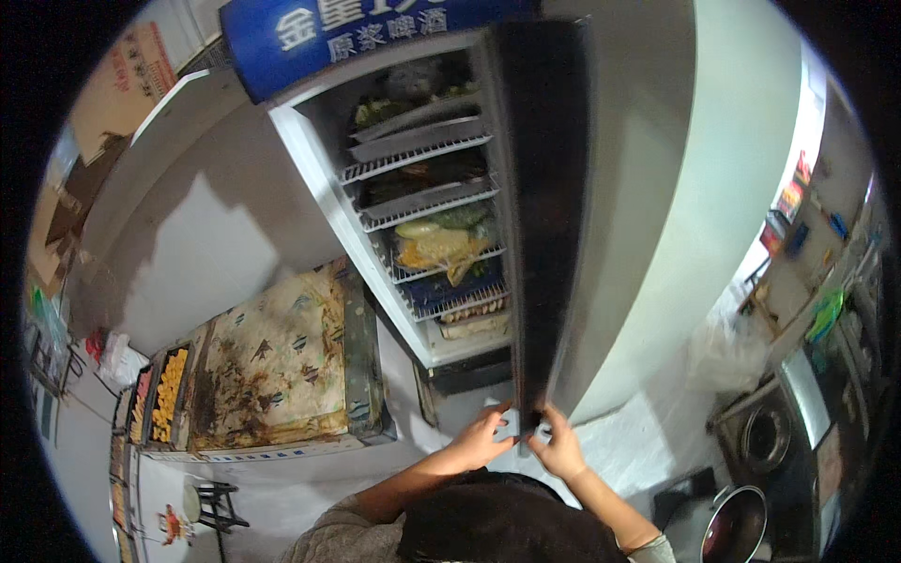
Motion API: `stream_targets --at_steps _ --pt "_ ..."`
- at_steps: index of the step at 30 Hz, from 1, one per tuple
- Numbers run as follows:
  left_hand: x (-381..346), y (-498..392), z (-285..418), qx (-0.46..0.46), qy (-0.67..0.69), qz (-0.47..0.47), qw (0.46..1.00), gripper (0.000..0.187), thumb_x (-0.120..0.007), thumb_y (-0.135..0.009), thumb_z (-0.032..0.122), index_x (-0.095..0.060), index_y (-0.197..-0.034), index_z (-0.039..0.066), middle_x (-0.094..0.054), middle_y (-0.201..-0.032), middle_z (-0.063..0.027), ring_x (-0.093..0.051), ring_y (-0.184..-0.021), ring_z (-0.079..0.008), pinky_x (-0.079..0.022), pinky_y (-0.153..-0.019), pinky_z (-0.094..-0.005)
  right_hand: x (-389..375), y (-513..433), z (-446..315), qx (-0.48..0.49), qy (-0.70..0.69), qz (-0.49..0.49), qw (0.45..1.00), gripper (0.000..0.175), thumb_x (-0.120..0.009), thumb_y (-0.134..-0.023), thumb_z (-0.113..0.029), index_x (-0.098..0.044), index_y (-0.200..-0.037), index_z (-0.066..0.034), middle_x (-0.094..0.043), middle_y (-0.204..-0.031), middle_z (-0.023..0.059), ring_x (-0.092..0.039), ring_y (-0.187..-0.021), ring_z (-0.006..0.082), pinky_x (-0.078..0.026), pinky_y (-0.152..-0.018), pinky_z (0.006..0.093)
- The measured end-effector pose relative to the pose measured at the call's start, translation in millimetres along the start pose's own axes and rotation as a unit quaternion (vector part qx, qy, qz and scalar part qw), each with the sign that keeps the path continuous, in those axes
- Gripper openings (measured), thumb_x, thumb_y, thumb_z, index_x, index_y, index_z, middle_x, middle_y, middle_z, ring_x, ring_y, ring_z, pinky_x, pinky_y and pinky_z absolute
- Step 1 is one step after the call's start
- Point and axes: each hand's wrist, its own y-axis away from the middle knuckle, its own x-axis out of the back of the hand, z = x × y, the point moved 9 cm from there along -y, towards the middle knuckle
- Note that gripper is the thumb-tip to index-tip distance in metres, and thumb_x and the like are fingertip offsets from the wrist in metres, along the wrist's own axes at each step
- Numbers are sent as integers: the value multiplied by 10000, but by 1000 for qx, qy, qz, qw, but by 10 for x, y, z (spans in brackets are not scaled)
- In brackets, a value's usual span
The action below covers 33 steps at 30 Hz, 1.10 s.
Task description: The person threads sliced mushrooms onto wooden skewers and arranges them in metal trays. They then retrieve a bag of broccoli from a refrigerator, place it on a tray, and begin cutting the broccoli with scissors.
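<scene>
Before me an upright display refrigerator (320, 186) stands with its dark door (545, 211) swung out, seen nearly edge-on. My left hand (484, 440) is at the left side of the door's lower end, thumb and fingers curled towards it. Opposite, at the right side, my right hand (559, 445) has its fingers bent inwards in much the same way. The fingertips merge with the dark edge, so whether they grip the door or something small and thin is unclear. On the wire shelves sit metal trays (422, 134) of greens and a bag of yellowish food (440, 246).
Left of the refrigerator is a chest with a stained patterned cover (271, 359), and trays of yellow food (169, 394) beside it. A small dark stool (219, 505) stands at lower left. At right are a stove burner (766, 438), a wok (735, 524) and a pale curved wall (676, 267).
</scene>
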Motion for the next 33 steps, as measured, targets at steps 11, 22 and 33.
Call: stream_targets --at_steps 11,22,33 --pt "1606 130 -1284 115 104 289 944 528 -827 -875 348 -633 -1200 -20 -707 -1133 -210 -680 -1067 -361 -526 -915 -421 -341 -234 605 -132 -57 -91 985 420 -711 -970 -164 -624 -1325 42 -747 -1188 156 -717 -1088 224 -553 -965 334" --pt "2383 -714 -1189 -69 -222 296 926 243 -636 -975 267 -674 -941 30 -663 -976 -171 -610 -988 -391 -482 -892 -503 123 808 1958 -324 -3 95 941 371 -690 -961 -227 -693 -1228 30 -767 -997 117 -717 -849 177 -582 -769 324" --pt "3717 303 -2969 211 -520 348 751 260 -578 -996 158 -676 -1196 23 -661 -1151 -183 -628 -1066 -364 -500 -917 -486 430 2319 1608 -423 66 34 903 461 -633 -955 -370 -699 -1273 -43 -740 -1210 171 -707 -1117 319 -538 -998 401"
